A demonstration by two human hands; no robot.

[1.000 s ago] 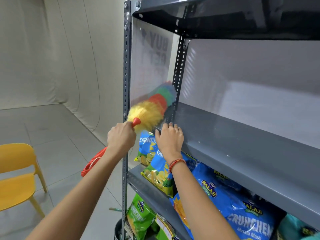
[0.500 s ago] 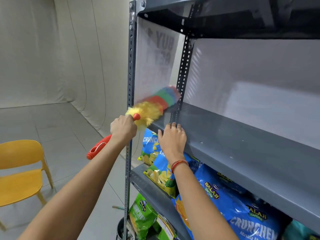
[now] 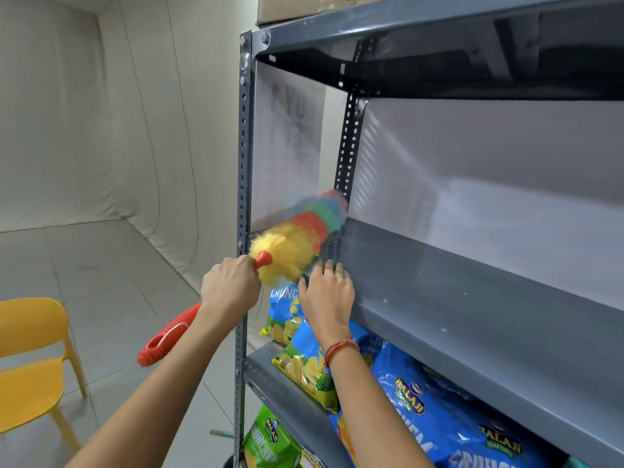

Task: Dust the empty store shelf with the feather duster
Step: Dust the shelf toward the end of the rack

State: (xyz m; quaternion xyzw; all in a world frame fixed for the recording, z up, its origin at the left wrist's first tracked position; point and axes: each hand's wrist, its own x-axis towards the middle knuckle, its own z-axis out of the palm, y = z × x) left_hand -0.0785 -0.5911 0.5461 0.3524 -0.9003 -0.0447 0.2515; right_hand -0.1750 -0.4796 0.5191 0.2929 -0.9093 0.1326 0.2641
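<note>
The feather duster [image 3: 297,238] has a fluffy yellow, red, green and blue head and a ribbed red handle. My left hand [image 3: 231,285] grips the handle just behind the head. The head lies across the left end of the empty grey shelf [image 3: 456,298], its blurred tip near the rear upright. My right hand [image 3: 326,295] rests flat on the shelf's front left corner, fingers spread, beside the yellow fluff. A red thread band circles that wrist.
Blue and green snack bags [image 3: 415,400] fill the shelf below. A perforated grey front upright [image 3: 242,197] stands at the rack's left. A yellow chair [image 3: 30,359] sits on the tiled floor at left. A cardboard box [image 3: 304,8] rests on top.
The duster head has shifted slightly along the shelf's left end and blurs with motion. My view has tilted up, showing the rack's top and the box. My right hand stays on the corner.
</note>
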